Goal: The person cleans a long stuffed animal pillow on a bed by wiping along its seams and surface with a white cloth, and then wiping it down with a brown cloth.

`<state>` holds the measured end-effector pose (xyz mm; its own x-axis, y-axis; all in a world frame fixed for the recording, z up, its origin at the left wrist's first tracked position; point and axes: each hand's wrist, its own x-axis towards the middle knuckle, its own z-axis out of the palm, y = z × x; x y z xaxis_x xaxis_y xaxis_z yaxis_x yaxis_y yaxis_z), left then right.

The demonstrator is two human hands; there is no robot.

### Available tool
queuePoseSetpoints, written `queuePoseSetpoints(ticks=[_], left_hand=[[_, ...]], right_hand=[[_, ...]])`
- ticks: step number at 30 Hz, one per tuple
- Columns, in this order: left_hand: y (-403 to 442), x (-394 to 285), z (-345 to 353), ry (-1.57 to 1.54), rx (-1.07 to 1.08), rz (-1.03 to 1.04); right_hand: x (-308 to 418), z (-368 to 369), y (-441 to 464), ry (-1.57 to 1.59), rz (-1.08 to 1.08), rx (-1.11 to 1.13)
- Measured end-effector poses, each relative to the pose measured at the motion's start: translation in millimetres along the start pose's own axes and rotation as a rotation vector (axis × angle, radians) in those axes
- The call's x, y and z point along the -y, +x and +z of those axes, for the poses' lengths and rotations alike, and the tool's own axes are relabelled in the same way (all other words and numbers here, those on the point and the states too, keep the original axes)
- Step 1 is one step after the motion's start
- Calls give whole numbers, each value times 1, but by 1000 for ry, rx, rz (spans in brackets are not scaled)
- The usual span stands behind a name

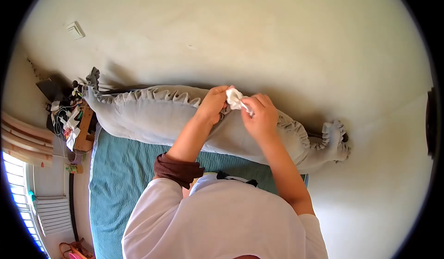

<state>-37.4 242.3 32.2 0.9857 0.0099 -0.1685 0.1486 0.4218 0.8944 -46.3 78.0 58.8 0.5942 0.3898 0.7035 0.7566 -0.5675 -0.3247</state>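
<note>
A person's left hand (pixel 213 101) and right hand (pixel 262 115) close on a small, bunched white cloth (pixel 234 98), each grip clamped on one side of it, above a padded gray headboard cover (pixel 148 118) with ruffled trim. The cover spans the head of a bed (pixel 122 176) dressed in ribbed teal fabric, set beside a pale, shadowed wall (pixel 231 37) carrying a light switch (pixel 75 30). At left, a wooden stand (pixel 84 128) near the corner of the bed is crowded with cables, white items and dark objects too jumbled to identify. Beyond it, a striped curtain (pixel 27 141) hangs by a bright window (pixel 16 180), with a white slatted panel (pixel 54 215) lower down and a reddish-brown bag (pixel 76 249) at the bottom edge. Both forearms cross in front of the gray cover, the left wrapped near the elbow in dark brown fabric (pixel 175 169), while the person's white shirt (pixel 226 217) blocks much of the bed from view.
</note>
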Motion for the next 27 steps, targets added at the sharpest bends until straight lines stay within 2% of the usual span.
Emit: queuePoseSetpoints(ticks=[2,3,5,6,8,9,10,12,13,15,16,18,20,21,22,23,25,26,27], left_hand=[[4,7,-11,-6,105,-21],[4,5,-9,-13,105,-23],[1,1,-6,98,151,45],[-7,-6,-3,102,150,40],[-27,-25,11,228,86,164],[-33,-27,12,228,87,168],[-43,-26,9,582,-39,468],[-56,-19,7,940,-180,760],[-60,-13,7,1047,-175,782],[-54,7,-4,1231,-51,810],[-50,11,-7,1232,-53,809],[-45,13,-11,813,-38,523],[-44,11,-9,762,-58,511],[-43,10,-7,587,-52,411],[-42,8,-6,412,-43,310],[-40,7,-6,412,-41,312],[-37,4,-5,105,172,204],[-39,3,-5,106,174,204],[-45,-5,-3,161,160,174]], right_hand=[[-20,-6,-20,-120,164,76],[-26,-13,-23,-124,163,82],[-36,-22,-30,60,338,-9],[-37,-23,-31,63,343,-10],[-42,-29,-25,135,410,-183],[-48,-29,-26,148,438,-195],[-49,-31,-24,148,439,-191],[-48,-33,-18,255,392,-325],[-45,-31,-15,391,378,-369],[-33,-36,-9,401,317,-291],[-26,-39,-7,401,253,-226],[-19,-39,-10,368,221,-136],[-5,-30,-8,405,238,-123],[11,-32,-6,550,300,-60],[14,-30,-10,487,216,31],[21,-23,-14,433,151,69],[20,-10,-20,228,66,127],[14,-3,-19,79,48,148],[5,2,-10,22,-24,57]])
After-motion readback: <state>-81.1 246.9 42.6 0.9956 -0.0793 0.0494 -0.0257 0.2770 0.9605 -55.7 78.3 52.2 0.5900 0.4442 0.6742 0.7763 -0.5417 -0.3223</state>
